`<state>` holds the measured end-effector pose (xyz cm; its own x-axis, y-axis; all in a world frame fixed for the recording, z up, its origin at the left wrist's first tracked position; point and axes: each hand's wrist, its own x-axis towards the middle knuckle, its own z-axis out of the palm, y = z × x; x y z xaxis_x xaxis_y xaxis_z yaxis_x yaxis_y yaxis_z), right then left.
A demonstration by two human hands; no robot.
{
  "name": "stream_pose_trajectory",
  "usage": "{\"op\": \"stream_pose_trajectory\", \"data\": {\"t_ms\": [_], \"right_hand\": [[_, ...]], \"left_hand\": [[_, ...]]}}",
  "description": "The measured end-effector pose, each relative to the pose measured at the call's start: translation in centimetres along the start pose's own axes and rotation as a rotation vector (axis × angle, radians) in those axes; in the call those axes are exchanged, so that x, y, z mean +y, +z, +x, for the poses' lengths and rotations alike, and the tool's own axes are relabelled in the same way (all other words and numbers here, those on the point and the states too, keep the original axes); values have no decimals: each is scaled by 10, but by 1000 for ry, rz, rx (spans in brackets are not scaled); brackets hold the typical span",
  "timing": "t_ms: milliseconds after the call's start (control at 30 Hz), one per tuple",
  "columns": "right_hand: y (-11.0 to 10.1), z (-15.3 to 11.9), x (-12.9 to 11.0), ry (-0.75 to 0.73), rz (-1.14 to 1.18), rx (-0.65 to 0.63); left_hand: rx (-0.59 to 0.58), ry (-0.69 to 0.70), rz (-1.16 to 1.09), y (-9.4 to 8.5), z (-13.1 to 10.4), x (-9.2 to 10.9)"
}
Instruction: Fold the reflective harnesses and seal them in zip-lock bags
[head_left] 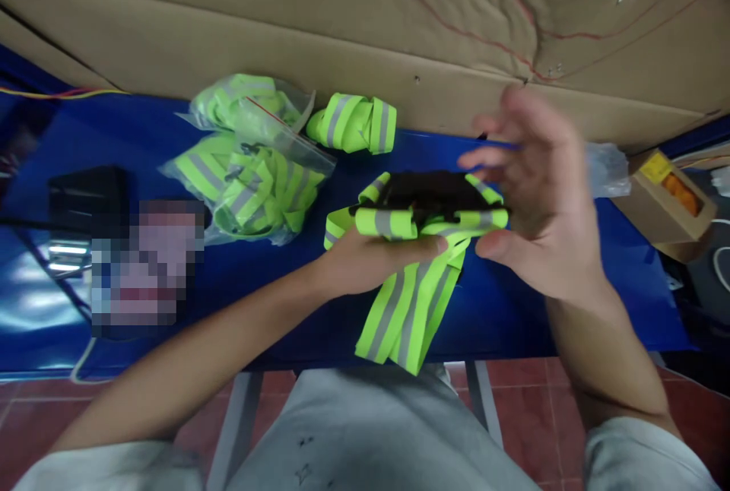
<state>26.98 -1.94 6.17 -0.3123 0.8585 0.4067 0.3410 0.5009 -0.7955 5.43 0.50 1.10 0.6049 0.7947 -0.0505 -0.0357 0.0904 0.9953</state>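
Left hand (373, 259), center of frame: grip closed around a yellow-green reflective strap bundle (393, 223) with a dark middle part, thumb across the front. Bundle sits mid-frame above the blue table (513, 324), loose strap ends hanging toward bottom center. Right hand (539, 194), right of center: grip released, fingers spread, blurred, just beside the bundle's right end; can't tell if thumb touches. Upper left of center: two clear bags (262, 191) of similar straps, touching. Rolled strap (353, 124) at upper center, beside the bags. Cardboard box (655, 221) at right edge.
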Motion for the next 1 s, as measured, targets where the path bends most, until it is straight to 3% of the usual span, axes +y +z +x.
{"op": "stream_pose_trajectory", "data": {"t_ms": [67, 167, 267, 333, 400, 533, 667, 833, 900, 1000], "right_hand": [[-11, 14, -17, -111, -266, -36], [-22, 31, -40, -131, -527, -96], [-23, 40, -47, -89, -537, 87], [-20, 43, -45, -47, -460, 259], [-17, 46, -38, 13, -298, 341], [-14, 55, -18, 294, 169, 212], [-9, 64, 6, 452, 319, 147], [-11, 60, 12, 125, -122, 149], [-14, 56, 4, 17, -283, 42], [-12, 51, -8, -71, -411, -161]], "left_hand": [[-24, 6, -68, -3, 9, 15], [-164, 70, -92, -7, 22, 39], [-226, 80, -148, -10, 29, 57], [-256, 47, -214, -12, 30, 62], [-321, -19, -253, -14, 31, 61], [-449, -78, -235, -19, 34, 48], [-412, 67, -139, -25, 37, 41], [-267, 167, -60, -37, 42, 43], [-232, 208, 12, -42, 45, 46], [-319, 287, 131, -47, 45, 51]]}}
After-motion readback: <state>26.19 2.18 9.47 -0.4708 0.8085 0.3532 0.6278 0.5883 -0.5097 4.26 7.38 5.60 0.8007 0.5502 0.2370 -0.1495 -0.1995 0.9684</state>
